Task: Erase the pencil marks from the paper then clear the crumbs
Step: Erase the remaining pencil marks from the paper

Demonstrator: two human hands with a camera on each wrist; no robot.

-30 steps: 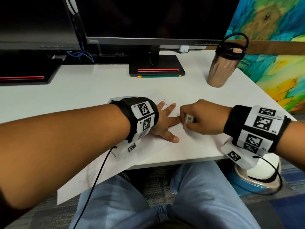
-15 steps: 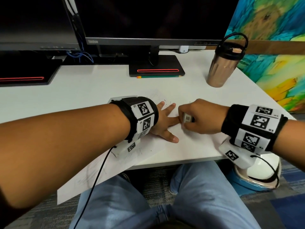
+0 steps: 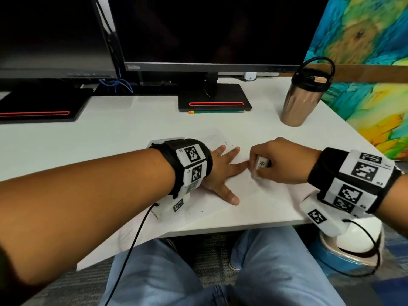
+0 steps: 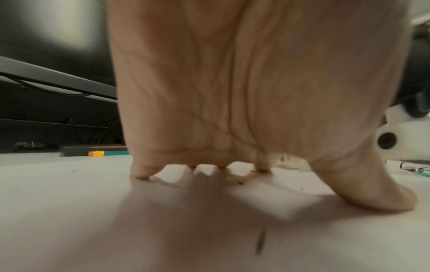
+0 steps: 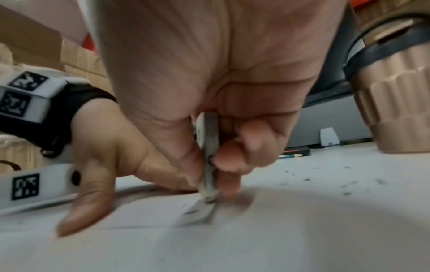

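an office desk. two dark computer monitors (image 3: 198,29) stand on flat black bases at the back of a white desk (image 3: 110,133), blue cables (image 3: 117,83) bunched between them. a green pencil (image 3: 217,111) lies just in front of the right monitor's base. a copper travel tumbler (image 3: 302,100) stands to the right of that base, and grey and blue carpet (image 3: 207,250) covers the floor below the desk's near edge.

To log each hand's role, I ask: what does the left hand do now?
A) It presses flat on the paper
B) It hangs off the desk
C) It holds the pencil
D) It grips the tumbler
A: the left hand lies with fingers spread on the paper, while the right hand pinches the eraser.
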